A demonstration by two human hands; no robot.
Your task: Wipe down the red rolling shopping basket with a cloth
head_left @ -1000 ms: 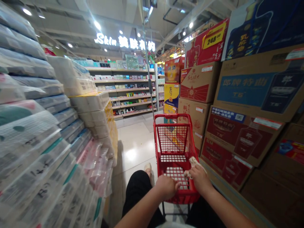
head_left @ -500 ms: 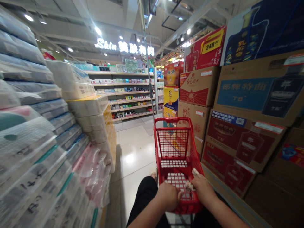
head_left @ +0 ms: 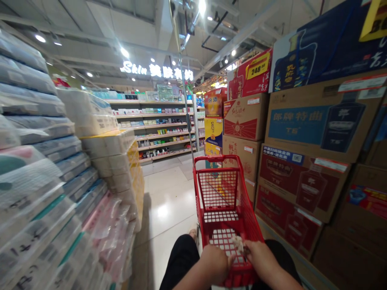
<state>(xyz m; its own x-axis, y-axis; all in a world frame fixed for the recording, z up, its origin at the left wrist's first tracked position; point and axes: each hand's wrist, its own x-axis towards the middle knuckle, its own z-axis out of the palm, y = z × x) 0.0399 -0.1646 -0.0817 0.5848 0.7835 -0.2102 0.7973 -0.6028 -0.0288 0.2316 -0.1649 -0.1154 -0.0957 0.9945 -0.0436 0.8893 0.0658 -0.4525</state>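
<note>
Left hand point(head_left: 213, 262): fingers curled at the near end of a red cart point(head_left: 251, 219); I cannot tell whether they enclose anything. Right hand point(head_left: 260, 257): closed on a pale cloth-like bundle point(head_left: 238, 244), bunched presumably for a compact hold above the cart's grid. Cart: between the person's knees point(head_left: 183, 251), apparently to keep it within both hands' reach. Right: stacked boxes point(head_left: 298, 121), printed faces outward, likely for reading. Left: wrapped packs point(head_left: 36, 205). Beyond: stocked shelves point(head_left: 163, 114).

Whether the left hand point(head_left: 214, 262) grips anything at six o'clock is hidden, wrapped packs point(head_left: 33, 225) blur at eight, and the edge crops a yellow sign point(head_left: 375, 22) at two.
</note>
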